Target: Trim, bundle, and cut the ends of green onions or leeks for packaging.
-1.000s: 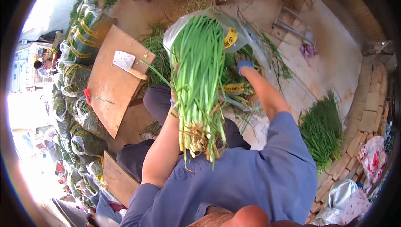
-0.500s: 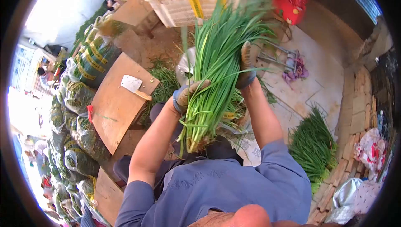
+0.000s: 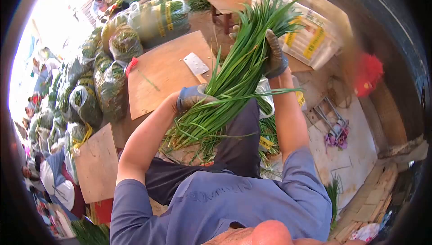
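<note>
A big bunch of garlic chives [image 3: 234, 76] lies slantwise between my two gloved hands, leafy tips up and to the right, root ends low on the left above my lap. Near the root end, my left hand [image 3: 195, 98] is closed round the stalks. My right hand [image 3: 275, 56] grips the leafy upper part from the right side; greyish fingertips show past the leaves on the far side. Just left of the bunch, a cleaver [image 3: 196, 64] with a wooden handle rests on a wooden board [image 3: 166, 71].
Plastic bags of greens [image 3: 110, 89] are piled on the left. A white plastic crate [image 3: 310, 29] stands at upper right, with a red bundle [image 3: 369, 74] beyond it. A small metal-framed stool [image 3: 330, 116] is on the floor at right. People sit at far left.
My view has turned right, and the board and cleaver now appear closer to the bunch. The bunch has tilted, its root end swinging left. Both hands keep hold of it.
</note>
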A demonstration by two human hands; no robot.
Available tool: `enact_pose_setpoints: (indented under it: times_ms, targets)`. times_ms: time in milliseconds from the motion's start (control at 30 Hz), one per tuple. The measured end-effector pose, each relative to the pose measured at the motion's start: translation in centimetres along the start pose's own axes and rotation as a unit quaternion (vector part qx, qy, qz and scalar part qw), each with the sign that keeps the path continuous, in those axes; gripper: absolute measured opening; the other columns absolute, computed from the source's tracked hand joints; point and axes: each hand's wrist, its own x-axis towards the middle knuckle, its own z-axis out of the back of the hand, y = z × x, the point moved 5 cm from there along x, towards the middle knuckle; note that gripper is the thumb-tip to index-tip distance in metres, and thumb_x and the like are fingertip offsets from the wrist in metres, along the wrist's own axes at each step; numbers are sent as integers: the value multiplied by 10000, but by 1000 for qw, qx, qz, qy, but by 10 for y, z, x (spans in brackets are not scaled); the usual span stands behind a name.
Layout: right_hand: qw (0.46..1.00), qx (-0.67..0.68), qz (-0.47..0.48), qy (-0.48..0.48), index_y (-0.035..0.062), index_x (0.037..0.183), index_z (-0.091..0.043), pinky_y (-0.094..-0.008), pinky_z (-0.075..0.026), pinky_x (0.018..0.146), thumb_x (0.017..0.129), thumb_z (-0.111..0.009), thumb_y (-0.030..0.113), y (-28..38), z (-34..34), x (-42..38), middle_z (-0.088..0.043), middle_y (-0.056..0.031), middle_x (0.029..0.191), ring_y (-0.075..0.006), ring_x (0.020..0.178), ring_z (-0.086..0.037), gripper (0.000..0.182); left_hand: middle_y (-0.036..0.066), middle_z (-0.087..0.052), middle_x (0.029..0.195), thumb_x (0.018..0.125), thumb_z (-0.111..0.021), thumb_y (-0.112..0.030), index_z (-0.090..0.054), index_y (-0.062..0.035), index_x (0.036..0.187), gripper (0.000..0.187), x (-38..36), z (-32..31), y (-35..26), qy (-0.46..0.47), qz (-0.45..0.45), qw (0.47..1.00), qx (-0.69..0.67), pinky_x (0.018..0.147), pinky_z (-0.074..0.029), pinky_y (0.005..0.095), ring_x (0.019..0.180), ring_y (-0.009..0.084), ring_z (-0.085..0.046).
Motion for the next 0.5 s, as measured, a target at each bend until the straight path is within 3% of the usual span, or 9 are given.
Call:
enact_pose_setpoints:
  times_ms: [67,167,200,333,433,467,500]
  targets:
    - [994,49,-36,93,37,1388,-435,-500,-436,1055,958,-541,382,-17,-13,24,-618,-98,1228,-331,1237,-524,562,86,-654,1175,844,-714,-148,-578,6,1260,463,-9,26,21,-15,-30,999,31,899,-512,318,1023,152,-618]
    - [992,50,-54,102,22,1350,-486,-508,-472,1003,948,-575,317,-41,-24,51,-650,-115,1128,-330,1137,-595,506,80,-641,1205,827,-745,-156,-537,-13,1314,548,-26,56,51,-16,-73,997,21,939,-497,324,1061,150,-606]
    - [987,16,-86,137,23,1265,-539,-522,-461,1012,956,-561,276,-47,-37,57,-633,-64,911,-311,1096,-620,400,82,-634,1219,825,-744,-148,-527,-15,1325,562,-34,57,50,-12,-100,995,0,951,-491,328,1076,153,-600]
    - [979,-23,-164,119,35,945,-593,-478,-506,941,958,-560,218,-93,-55,88,-485,3,696,-212,755,-629,187,86,-594,1295,781,-749,-57,-480,-14,1366,645,-55,84,88,-65,-124,986,-95,1029,-436,344,1159,172,-560]
    - [964,-15,-245,101,44,902,-576,-425,-526,839,957,-566,200,-143,-64,106,-470,-2,682,-176,634,-534,166,58,-596,1289,777,-789,-111,-462,-46,1389,697,-71,103,118,-76,-146,981,-99,1023,-435,342,1159,151,-544]
    - [967,-42,-219,122,40,888,-582,-381,-519,755,955,-571,189,-164,-63,109,-440,0,654,-158,605,-486,164,51,-587,1301,787,-784,-106,-455,-60,1397,695,-79,104,124,-101,-140,982,-79,1014,-443,334,1158,143,-542]
    - [962,-46,-226,148,18,905,-592,-368,-526,726,951,-576,189,-183,-73,107,-455,-13,636,-160,602,-514,177,45,-578,1313,798,-780,-101,-448,-74,1405,692,-95,103,128,-123,-133,982,-56,1005,-450,325,1156,135,-541]
